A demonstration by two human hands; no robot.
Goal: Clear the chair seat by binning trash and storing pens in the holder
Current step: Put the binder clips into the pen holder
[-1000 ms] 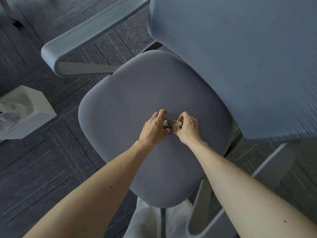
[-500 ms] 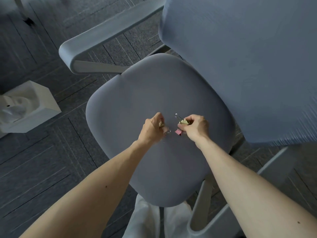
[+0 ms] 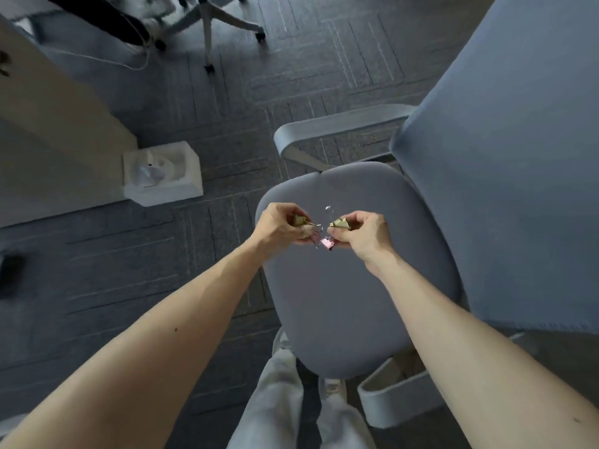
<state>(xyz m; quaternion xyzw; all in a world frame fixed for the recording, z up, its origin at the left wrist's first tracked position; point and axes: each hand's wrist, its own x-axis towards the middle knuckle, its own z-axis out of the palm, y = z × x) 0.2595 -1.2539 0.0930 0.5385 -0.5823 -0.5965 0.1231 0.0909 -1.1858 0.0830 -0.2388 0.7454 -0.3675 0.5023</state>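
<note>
We look down on two bare hands raised over the grey chair seat (image 3: 340,303), close together but not touching. The left hand (image 3: 280,223) pinches an olive-yellow binder clip, the left binder clip (image 3: 299,220), between thumb and curled fingers. The right hand (image 3: 363,234) pinches a matching one, the right binder clip (image 3: 339,223), whose wire handle stands up above the knuckles. A pink binder clip (image 3: 326,244) hangs just below the right hand's fingertips, between the two hands. We cannot tell whether it is gripped directly or hooked to another clip. All three clips are over the left front part of the seat, clear of its fabric.

A white bin (image 3: 162,173) stands on the carpet well to the left of the chair, with a pale crumpled item inside that is too blurred to name. The blue backrest (image 3: 502,157) is cut off by the top and right edges, and the far armrest (image 3: 330,128) runs partly behind it. The near armrest (image 3: 392,403) is partly covered by the right forearm. Light trousers (image 3: 275,400) show at the bottom of the view.
</note>
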